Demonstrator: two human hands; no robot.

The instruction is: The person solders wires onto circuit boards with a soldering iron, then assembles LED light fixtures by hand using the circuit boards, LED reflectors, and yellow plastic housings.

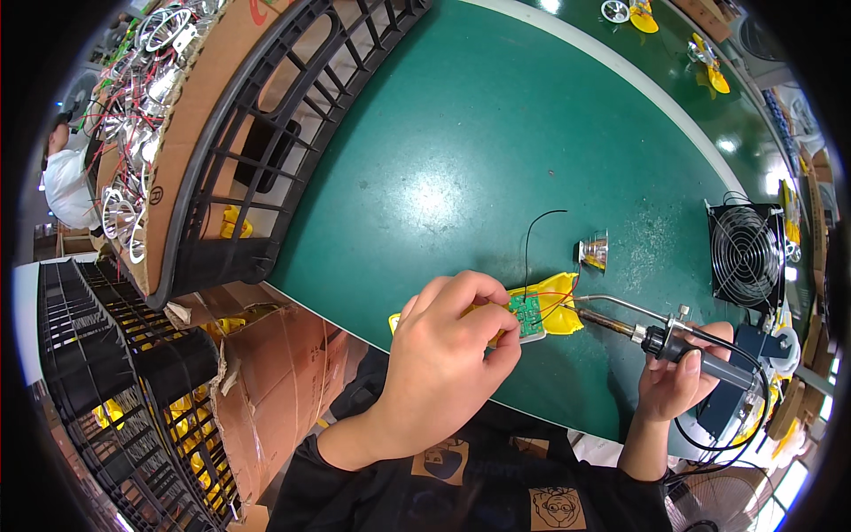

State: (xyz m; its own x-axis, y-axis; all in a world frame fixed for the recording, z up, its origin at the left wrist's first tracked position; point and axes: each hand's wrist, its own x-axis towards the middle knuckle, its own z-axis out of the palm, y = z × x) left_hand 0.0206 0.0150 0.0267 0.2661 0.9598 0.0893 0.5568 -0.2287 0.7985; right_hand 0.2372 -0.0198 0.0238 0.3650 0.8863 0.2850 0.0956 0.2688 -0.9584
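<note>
My right hand (681, 372) grips a soldering iron (700, 359) by its dark handle, with a thin metal solder-feed tube (625, 304) clamped along it. The iron's tip is at the right edge of a small green circuit board (526, 312), which lies in a yellow plastic housing (560, 312). Over the housing's left part, my left hand (456, 332) is closed, thumb and fingers pinched at the board's edge; what they pinch is hidden. A black wire (528, 241) rises from the board. Thin red wires run between board and a shiny reflector cup (594, 252).
A black fan (746, 253) stands at the right, near a dark blue box (725, 410) and the iron's cable. A black plastic crate (266, 168) borders the table on the left, beside a carton of reflectors (142, 115). Yellow parts (709, 66) lie beyond the far rim.
</note>
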